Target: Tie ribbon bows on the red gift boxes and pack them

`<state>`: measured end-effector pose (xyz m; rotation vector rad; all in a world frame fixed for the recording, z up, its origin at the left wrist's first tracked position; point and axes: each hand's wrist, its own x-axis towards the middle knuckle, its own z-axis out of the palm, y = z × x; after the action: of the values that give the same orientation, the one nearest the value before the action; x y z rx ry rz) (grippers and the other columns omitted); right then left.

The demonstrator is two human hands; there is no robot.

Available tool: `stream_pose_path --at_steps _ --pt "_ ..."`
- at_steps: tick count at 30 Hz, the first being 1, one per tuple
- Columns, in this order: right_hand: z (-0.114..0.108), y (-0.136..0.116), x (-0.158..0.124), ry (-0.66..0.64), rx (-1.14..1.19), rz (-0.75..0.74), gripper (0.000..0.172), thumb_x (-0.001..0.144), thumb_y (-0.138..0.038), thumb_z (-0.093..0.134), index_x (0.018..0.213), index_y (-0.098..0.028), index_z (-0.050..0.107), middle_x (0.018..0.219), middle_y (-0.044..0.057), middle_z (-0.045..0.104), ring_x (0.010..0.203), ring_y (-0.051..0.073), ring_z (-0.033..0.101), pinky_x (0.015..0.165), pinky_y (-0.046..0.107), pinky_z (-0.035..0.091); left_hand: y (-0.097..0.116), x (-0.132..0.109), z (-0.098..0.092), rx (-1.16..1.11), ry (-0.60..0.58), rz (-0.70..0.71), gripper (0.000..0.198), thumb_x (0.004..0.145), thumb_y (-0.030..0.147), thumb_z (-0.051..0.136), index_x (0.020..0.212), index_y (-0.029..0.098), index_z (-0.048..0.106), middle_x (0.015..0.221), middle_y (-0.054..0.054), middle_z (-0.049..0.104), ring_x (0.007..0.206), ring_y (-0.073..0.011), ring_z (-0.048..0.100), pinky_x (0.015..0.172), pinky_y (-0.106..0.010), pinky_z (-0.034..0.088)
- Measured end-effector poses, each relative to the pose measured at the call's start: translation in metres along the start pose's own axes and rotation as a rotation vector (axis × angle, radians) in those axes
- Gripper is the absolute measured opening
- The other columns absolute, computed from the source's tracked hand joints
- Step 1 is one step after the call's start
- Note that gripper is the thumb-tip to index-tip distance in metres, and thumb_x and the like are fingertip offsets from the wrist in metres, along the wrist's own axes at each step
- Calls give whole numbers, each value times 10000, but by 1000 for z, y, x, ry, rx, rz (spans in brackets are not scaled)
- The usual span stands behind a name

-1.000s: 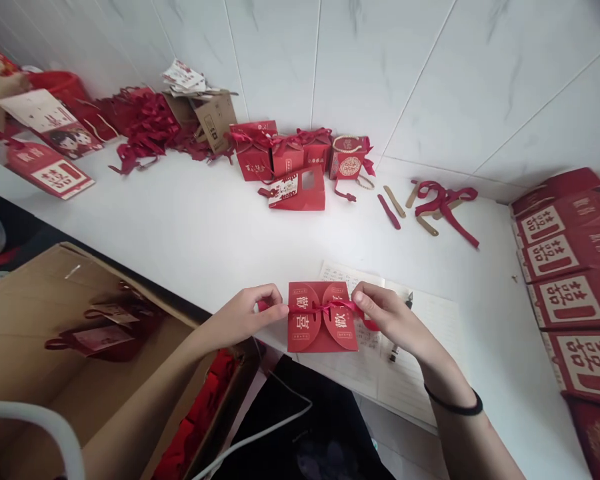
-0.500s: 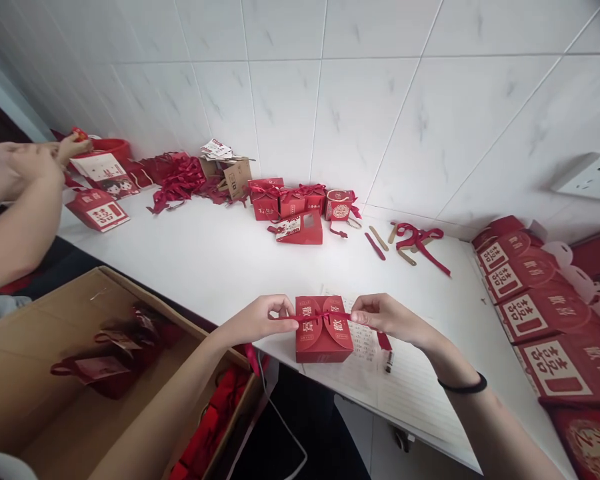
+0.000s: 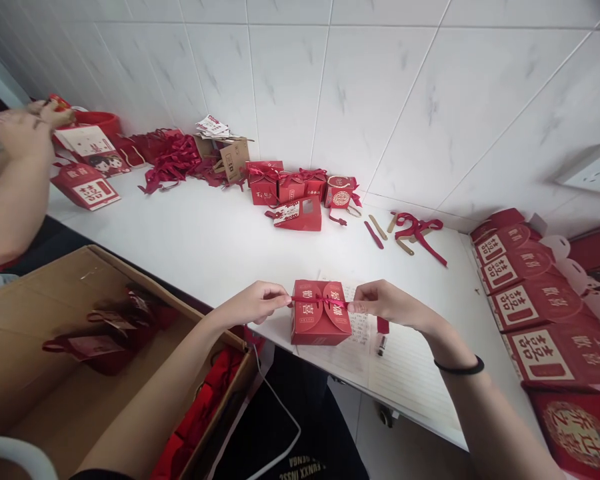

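Observation:
A red gift box (image 3: 321, 328) with gold characters sits near the front edge of the white table. Across its top runs a red ribbon (image 3: 325, 301), crossed at the middle and drawn out to both sides. My left hand (image 3: 263, 301) pinches the ribbon at the box's left side. At the right side my right hand (image 3: 380, 303) pinches the other end, fingers closed. A short ribbon tail (image 3: 383, 325) hangs below my right hand. Under and beside the box lies a handwritten sheet of paper (image 3: 361, 337), with a small dark-and-white stick (image 3: 381, 345) on it.
Several red boxes (image 3: 515, 307) line the table's right end. Small tied boxes (image 3: 290, 190) and a ribbon heap (image 3: 177, 160) stand along the wall. An open cardboard box (image 3: 40, 293) is at lower left. Another person's hands (image 3: 27, 133) work at far left.
The ribbon's crossing looks drawn tighter on the box, with both hands still pinching its ends. The whole view has shifted, so things appear slightly higher.

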<state>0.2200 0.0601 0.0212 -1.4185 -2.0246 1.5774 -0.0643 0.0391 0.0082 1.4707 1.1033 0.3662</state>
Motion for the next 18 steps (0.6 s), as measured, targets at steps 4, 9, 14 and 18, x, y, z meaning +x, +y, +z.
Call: stream_pose_path --at_steps 4,9,14,18 --pt "-2 2 -4 44 78 -13 457 660 -581 700 700 -151 550 557 -53 376 479 63 294 409 205 202 -3 1 0 -33 62 14 309 809 457 547 768 151 549 551 69 322 428 -39 223 395 -192 171" --pt "0 5 -6 76 125 -27 441 666 -560 707 712 -152 544 548 -58 373 472 60 297 400 202 197 -7 1 -1 -23 46 -8 415 830 525 483 682 140 521 591 26 430 451 -45 291 400 -187 200" --pt "-1 9 -5 66 61 -16 428 688 -557 687 720 -141 594 548 -51 369 468 58 282 386 204 183 -12 -2 -3 -2 46 -16 485 815 596 451 650 144 508 566 28 453 443 -53 294 417 -201 216" --pt "-3 12 -4 54 27 36 461 668 -596 679 679 -148 571 555 -48 368 446 56 284 354 200 201 -14 -3 -3 66 93 40 498 814 602 439 588 161 479 465 46 421 454 -79 348 509 -226 337"
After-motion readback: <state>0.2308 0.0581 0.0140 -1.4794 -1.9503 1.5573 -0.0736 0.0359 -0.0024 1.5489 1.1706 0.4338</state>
